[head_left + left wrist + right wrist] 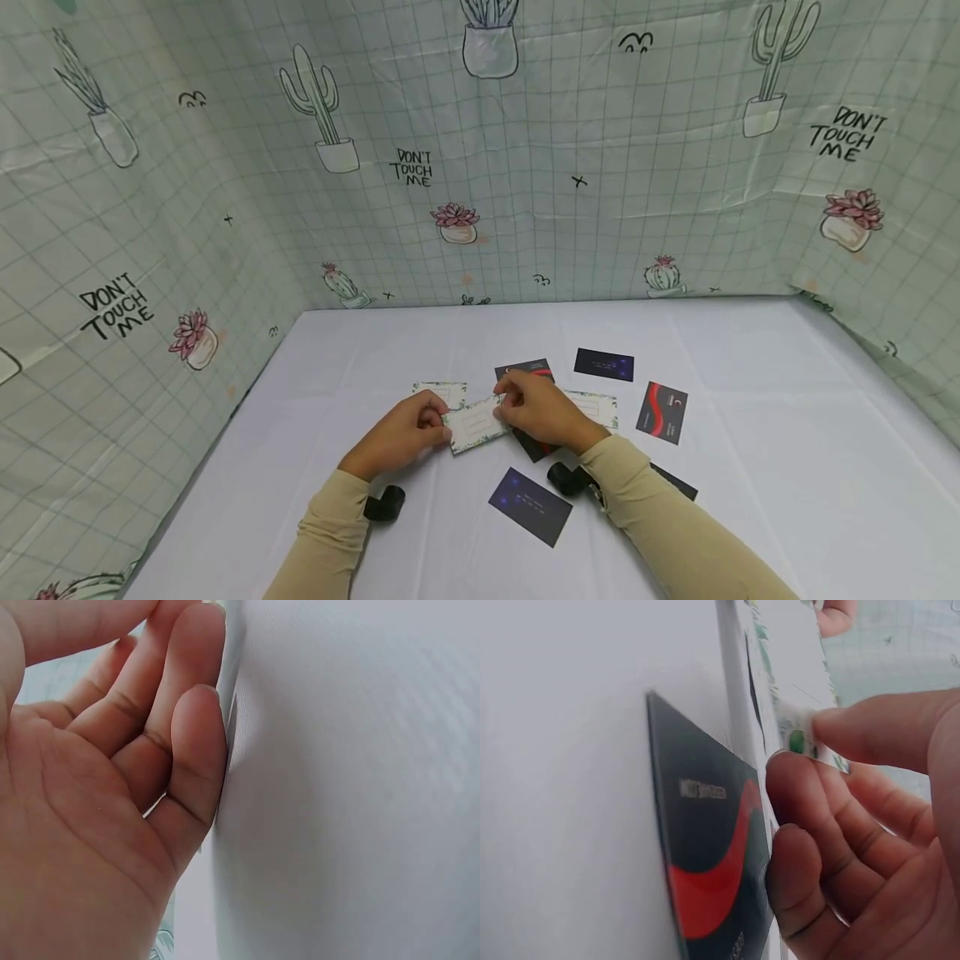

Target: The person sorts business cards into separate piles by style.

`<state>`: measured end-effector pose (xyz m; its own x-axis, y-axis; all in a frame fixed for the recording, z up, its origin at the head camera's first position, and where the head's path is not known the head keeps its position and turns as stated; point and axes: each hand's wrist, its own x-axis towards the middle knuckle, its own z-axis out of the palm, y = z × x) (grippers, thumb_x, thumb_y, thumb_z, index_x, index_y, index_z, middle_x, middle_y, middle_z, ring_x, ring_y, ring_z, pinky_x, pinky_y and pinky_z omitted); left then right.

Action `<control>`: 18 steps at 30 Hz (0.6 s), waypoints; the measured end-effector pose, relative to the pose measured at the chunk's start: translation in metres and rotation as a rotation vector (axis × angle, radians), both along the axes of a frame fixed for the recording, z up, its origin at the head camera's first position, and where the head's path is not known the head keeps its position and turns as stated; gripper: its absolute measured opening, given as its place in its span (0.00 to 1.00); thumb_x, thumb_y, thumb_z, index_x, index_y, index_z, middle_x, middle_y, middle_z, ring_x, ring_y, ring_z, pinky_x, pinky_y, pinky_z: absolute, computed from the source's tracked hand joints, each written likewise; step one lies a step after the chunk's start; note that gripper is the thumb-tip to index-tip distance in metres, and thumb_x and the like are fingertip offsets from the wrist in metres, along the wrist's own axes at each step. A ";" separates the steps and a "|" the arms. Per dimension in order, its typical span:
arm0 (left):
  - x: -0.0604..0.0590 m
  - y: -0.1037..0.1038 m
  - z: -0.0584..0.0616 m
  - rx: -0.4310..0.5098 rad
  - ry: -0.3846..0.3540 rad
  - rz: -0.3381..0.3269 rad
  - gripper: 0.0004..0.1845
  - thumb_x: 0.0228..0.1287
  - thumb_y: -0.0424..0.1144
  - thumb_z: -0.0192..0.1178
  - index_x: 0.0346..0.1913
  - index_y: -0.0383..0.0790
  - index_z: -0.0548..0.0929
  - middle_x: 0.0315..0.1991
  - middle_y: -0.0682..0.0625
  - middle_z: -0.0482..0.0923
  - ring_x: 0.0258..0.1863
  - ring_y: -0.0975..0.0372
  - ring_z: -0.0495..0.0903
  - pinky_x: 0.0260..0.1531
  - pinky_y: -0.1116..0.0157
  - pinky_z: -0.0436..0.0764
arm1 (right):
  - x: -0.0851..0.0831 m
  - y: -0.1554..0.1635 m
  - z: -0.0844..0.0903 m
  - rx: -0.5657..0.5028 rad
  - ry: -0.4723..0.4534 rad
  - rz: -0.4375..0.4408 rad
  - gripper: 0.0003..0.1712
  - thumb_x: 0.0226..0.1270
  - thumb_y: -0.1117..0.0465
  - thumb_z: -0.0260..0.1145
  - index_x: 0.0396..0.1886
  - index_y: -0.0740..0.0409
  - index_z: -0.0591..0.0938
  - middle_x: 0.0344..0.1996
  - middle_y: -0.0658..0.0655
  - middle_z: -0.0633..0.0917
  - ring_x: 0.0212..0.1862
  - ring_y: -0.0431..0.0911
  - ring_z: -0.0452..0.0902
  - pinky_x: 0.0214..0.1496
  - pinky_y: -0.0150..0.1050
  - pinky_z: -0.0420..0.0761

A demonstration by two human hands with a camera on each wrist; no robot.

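Observation:
A white card with a green floral border (477, 425) is held between both hands, tilted in the head view. My left hand (405, 433) pinches its left end between thumb and index finger. At the other end, my right hand (543, 408) pinches a corner; the right wrist view shows the thumb on the printed face of the white card (795, 675). Just under the right fingers lies a black card with a red wave (705, 847). Beneath the right hand, another black-and-red card (534, 447) is partly covered. In the left wrist view, the left fingers (196, 742) curl close to the white tablecloth.
Behind the held card lies another white floral card (442, 390); one more white card (600, 408) is right of the hand. Dark blue cards (604, 365) and black-and-red cards (663, 413) are spread around. A dark card (675, 482) sits partly under the right sleeve.

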<state>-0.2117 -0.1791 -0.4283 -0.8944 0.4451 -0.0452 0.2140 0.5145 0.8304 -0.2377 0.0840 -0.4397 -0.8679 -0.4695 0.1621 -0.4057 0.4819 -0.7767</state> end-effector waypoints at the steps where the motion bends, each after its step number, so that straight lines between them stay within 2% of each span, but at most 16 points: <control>1: 0.000 0.000 0.000 0.016 -0.009 0.004 0.11 0.68 0.32 0.63 0.49 0.35 0.75 0.31 0.50 0.79 0.31 0.60 0.78 0.34 0.66 0.75 | 0.000 0.000 0.000 -0.009 0.001 -0.006 0.13 0.67 0.62 0.68 0.50 0.58 0.81 0.32 0.48 0.80 0.31 0.42 0.74 0.34 0.37 0.76; 7: -0.001 -0.001 -0.001 0.111 -0.037 0.027 0.12 0.70 0.29 0.60 0.53 0.31 0.73 0.32 0.46 0.80 0.33 0.56 0.85 0.35 0.65 0.79 | 0.000 -0.001 -0.001 -0.057 0.001 -0.024 0.14 0.67 0.63 0.65 0.50 0.60 0.81 0.33 0.49 0.81 0.35 0.42 0.76 0.36 0.37 0.77; 11: -0.002 -0.002 -0.003 0.146 -0.034 0.089 0.14 0.69 0.28 0.59 0.55 0.32 0.74 0.34 0.45 0.79 0.31 0.55 0.85 0.34 0.64 0.80 | 0.001 -0.002 -0.002 -0.088 -0.005 -0.022 0.17 0.67 0.63 0.65 0.53 0.62 0.81 0.34 0.50 0.82 0.34 0.41 0.77 0.35 0.37 0.77; 15: -0.003 -0.003 -0.003 0.175 -0.036 0.150 0.16 0.70 0.29 0.59 0.58 0.35 0.75 0.37 0.44 0.79 0.30 0.55 0.85 0.33 0.64 0.80 | 0.000 -0.003 -0.003 -0.135 -0.050 -0.011 0.19 0.67 0.64 0.66 0.56 0.64 0.80 0.35 0.53 0.83 0.33 0.42 0.81 0.33 0.38 0.80; 18: -0.004 -0.003 -0.003 0.191 -0.021 0.158 0.17 0.70 0.29 0.58 0.60 0.34 0.75 0.38 0.43 0.79 0.30 0.55 0.85 0.33 0.65 0.80 | -0.001 -0.003 -0.003 -0.162 -0.093 -0.015 0.20 0.67 0.65 0.66 0.58 0.64 0.79 0.37 0.54 0.83 0.33 0.43 0.83 0.34 0.38 0.81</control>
